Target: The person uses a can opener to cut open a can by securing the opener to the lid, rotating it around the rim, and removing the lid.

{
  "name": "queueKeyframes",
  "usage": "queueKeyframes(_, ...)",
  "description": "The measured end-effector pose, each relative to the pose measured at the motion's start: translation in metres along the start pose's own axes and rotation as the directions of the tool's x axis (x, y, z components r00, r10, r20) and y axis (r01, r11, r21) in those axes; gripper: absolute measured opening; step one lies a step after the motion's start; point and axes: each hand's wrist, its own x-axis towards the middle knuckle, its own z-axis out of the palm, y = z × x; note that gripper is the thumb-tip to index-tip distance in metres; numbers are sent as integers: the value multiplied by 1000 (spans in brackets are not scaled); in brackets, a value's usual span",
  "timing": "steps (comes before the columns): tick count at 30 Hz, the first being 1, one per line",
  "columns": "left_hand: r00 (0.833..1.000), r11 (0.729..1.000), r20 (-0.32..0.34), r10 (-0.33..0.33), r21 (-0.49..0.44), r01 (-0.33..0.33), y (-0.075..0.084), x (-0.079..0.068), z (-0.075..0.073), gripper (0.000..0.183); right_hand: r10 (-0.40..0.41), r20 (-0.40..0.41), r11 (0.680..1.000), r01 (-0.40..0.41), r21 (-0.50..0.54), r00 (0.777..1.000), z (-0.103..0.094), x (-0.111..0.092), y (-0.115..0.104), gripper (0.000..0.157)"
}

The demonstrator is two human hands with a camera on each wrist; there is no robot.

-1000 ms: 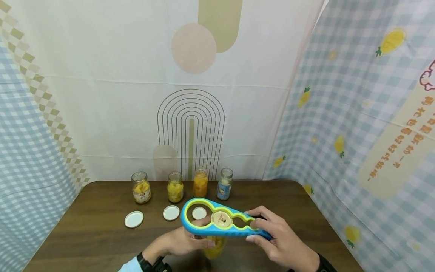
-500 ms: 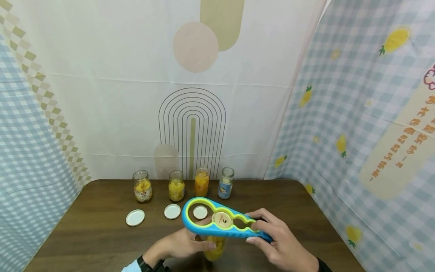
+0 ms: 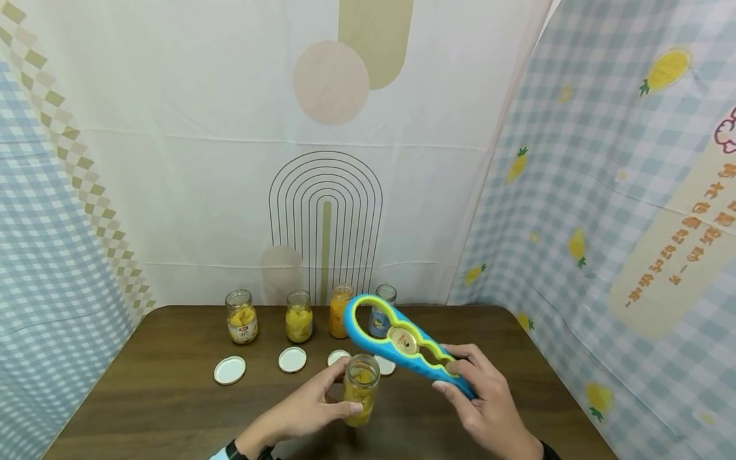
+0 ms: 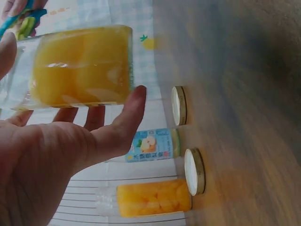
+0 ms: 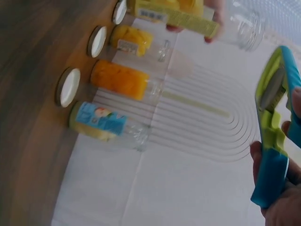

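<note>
In the head view, my left hand [image 3: 307, 406] grips an upright, uncapped glass jar [image 3: 361, 390] by its side. Large yellow fruit pieces fill much of the jar [image 4: 80, 66], as the left wrist view shows. My right hand [image 3: 485, 399] holds the narrow end of a blue and lime-green jar opener [image 3: 411, 363], up and to the right of the jar. A round gold lid [image 3: 404, 340] sits in the opener's middle hole. The right wrist view has the opener [image 5: 272, 174] edge-on, with fingers wrapped around its handle.
Along the table's back edge stand several uncapped jars: two with yellow fruit [image 3: 242, 322] [image 3: 298, 322], an orange one [image 3: 338, 313] and a blue-labelled one [image 3: 379, 321]. White-faced lids [image 3: 229, 370] [image 3: 292, 360] lie before them. A patterned cloth [image 3: 201, 191] hangs behind the table.
The opener, with the lid in it, has risen off the jar and moved up and right in my right hand. The jar's open mouth now shows; my left hand still holds it.
</note>
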Motion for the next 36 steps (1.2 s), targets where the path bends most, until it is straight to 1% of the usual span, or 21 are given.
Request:
queueKeyframes(4, 998, 998, -53, 42, 47, -40, -1, -5, 2, 57, 62, -100, 997, -66, -38, 993, -2, -6, 13, 37)
queueKeyframes(7, 994, 995, -88, 71, 69, -65, 0, -9, 4, 57, 88, -176, 993, -101, -66, 981, -5, -12, 23, 38)
queueKeyframes(9, 990, 994, -110, 83, 76, -75, 0, -11, 5, 58, 111, -212, 988, -132, -86, 971, -8, -16, 29, 37)
queueKeyframes(14, 986, 994, -143, 89, 82, -78, 0, -13, 8, 58, 153, -247, 975, -187, -118, 957, -13, -22, 40, 35)
queueKeyframes(22, 979, 993, -188, 84, 103, -65, 1, -11, 11, 58, 127, -279, 980, -164, -113, 952, -11, -25, 46, 38)
queueKeyframes(26, 974, 994, -213, 74, 97, -54, 4, -7, 13, 55, 103, -311, 982, -147, -121, 945, -11, -27, 47, 38)
queueKeyframes(29, 968, 992, -238, 85, 114, -59, 5, 1, 16, 54, 100, -329, 981, -149, -128, 939, -13, -28, 47, 37)
queueKeyframes(33, 957, 987, -270, 109, 148, -70, 8, 16, 21, 54, 101, -331, 976, -158, -148, 938, -17, -28, 47, 35)
queueKeyframes(36, 955, 987, -275, 115, 141, -78, 11, 31, 26, 54, 88, -338, 976, -149, -158, 937, -19, -30, 48, 34)
